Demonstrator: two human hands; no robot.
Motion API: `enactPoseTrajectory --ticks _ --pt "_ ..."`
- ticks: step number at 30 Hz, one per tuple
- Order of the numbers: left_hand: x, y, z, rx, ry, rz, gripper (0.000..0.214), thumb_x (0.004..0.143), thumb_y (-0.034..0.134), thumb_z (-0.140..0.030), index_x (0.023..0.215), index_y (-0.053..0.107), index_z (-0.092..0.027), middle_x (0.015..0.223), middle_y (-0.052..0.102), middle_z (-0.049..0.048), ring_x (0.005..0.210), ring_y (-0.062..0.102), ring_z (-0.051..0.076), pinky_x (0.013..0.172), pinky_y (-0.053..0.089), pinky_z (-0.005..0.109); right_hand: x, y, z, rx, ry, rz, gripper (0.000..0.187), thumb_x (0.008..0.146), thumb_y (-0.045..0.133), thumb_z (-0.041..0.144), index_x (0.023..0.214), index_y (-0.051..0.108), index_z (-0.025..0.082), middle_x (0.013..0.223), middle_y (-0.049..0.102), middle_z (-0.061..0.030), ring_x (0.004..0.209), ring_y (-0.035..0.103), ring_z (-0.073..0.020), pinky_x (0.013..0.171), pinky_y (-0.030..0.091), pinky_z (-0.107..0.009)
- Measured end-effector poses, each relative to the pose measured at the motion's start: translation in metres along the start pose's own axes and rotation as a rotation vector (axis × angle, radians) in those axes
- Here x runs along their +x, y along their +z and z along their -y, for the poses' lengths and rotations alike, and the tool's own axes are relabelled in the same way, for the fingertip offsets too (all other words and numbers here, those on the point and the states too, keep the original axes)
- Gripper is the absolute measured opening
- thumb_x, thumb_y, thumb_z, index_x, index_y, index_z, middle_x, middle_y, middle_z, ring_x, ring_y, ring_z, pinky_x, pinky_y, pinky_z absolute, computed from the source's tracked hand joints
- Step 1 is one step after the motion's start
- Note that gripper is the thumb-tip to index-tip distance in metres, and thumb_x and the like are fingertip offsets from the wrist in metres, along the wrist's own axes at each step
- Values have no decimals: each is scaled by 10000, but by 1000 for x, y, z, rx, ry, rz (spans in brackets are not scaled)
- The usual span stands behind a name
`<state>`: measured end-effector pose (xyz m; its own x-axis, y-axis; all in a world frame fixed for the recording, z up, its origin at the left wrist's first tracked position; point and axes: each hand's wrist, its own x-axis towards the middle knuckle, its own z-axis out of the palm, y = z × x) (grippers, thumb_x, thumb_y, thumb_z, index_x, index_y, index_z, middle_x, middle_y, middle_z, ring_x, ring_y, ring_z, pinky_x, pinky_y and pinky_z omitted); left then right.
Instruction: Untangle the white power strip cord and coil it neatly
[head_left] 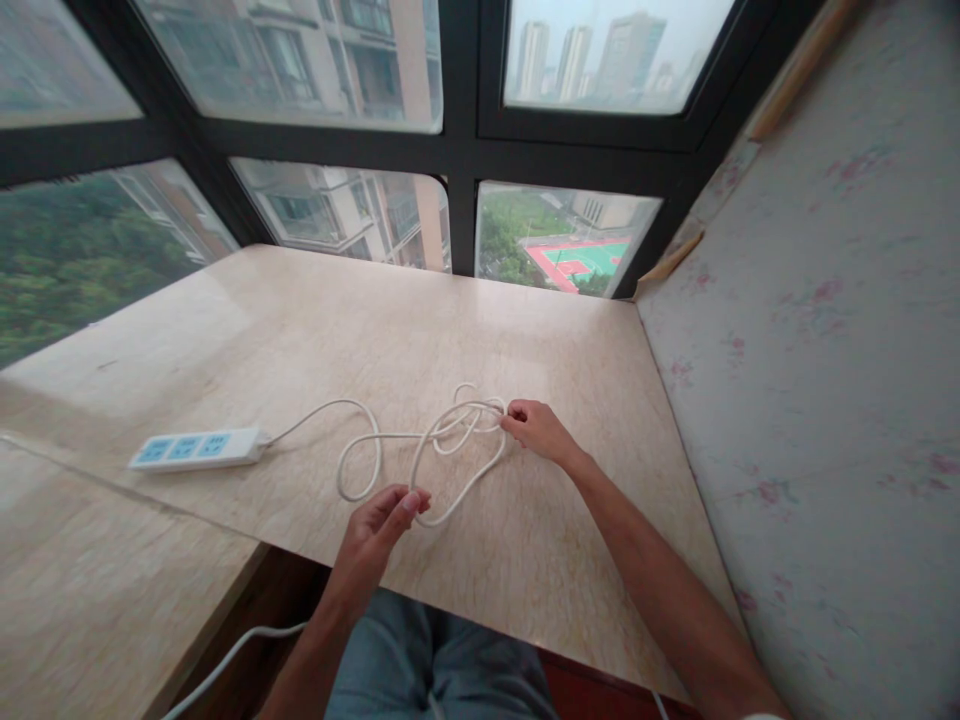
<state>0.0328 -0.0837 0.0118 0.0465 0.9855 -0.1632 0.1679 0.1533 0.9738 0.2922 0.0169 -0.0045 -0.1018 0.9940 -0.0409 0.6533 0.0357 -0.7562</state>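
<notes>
A white power strip (196,449) with blue socket faces lies on the marble-patterned counter, left of my hands. Its white cord (365,408) leaves the right end and runs into loose, overlapping loops in front of me. My left hand (386,515) pinches the near side of a loop between thumb and fingers. Farther off and to the right, my right hand (534,428) is closed on the cord at the loops' right side, with its fingertips partly hidden. Between the two hands the loops hang slack, close to the counter.
The counter (360,320) reaches back to dark-framed windows (465,230). A flower-papered wall (810,380) bounds the right side. At lower left, another white cable (232,660) passes by the counter's edge. My legs (442,660) are below the front edge.
</notes>
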Motion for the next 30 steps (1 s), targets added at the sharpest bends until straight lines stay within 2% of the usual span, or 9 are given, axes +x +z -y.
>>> enactPoseTrajectory --ticks 4,9,12,15,17,19,22,25,30 --pt "33 5 -17 -46 42 -15 533 778 571 -621 935 705 -129 868 706 116 798 645 213 637 494 284 0 2 0 -37 -16 16 232 761 510 249 545 451 189 518 469 32 527 429 -101 521 263 -223" --pt "77 14 -43 -66 -7 -35 609 771 572 -609 1110 594 -104 1031 677 156 724 659 190 549 497 267 2 3 -5 -55 -39 33 237 769 508 261 550 455 188 531 464 32 544 423 -105 531 254 -228" --pt "104 18 -57 188 -30 18 625 767 604 -537 1206 559 -94 1063 673 174 705 665 190 514 473 253 3 3 -7 -70 -68 34 230 772 505 262 561 455 187 547 465 33 558 425 -106 537 251 -230" --pt "126 27 -67 608 78 147 449 756 629 -473 1005 690 -105 917 714 149 714 663 215 569 459 275 3 2 -6 -69 -74 39 227 774 507 259 566 453 186 544 465 36 551 425 -103 536 252 -227" --pt "134 33 -72 795 177 169 305 768 618 -412 844 736 -141 834 726 127 752 661 227 633 452 294 2 1 -5 -57 -63 47 228 776 509 250 563 456 185 528 470 36 535 427 -99 529 256 -223" --pt "135 37 -73 843 249 133 263 791 585 -375 780 747 -169 789 729 106 755 656 220 667 440 302 1 -1 -4 -42 -44 54 226 775 510 236 559 465 184 512 481 36 511 435 -95 518 267 -219" --pt "125 31 -69 748 302 23 284 810 553 -384 779 750 -182 755 726 75 716 645 197 664 434 292 2 -4 -4 1 6 53 222 763 519 220 547 481 180 503 508 32 465 455 -86 498 300 -210" --pt "104 17 -60 616 307 -85 299 808 554 -412 772 741 -182 719 712 43 679 630 180 646 444 276 3 -5 -6 98 58 53 223 749 534 233 537 492 179 492 521 32 418 472 -81 470 337 -202" --pt "67 2 -44 382 274 -177 272 776 626 -437 797 733 -188 719 709 28 661 628 174 620 468 253 3 -1 -3 250 110 52 211 741 548 286 563 528 176 460 507 41 372 473 -78 411 347 -191"
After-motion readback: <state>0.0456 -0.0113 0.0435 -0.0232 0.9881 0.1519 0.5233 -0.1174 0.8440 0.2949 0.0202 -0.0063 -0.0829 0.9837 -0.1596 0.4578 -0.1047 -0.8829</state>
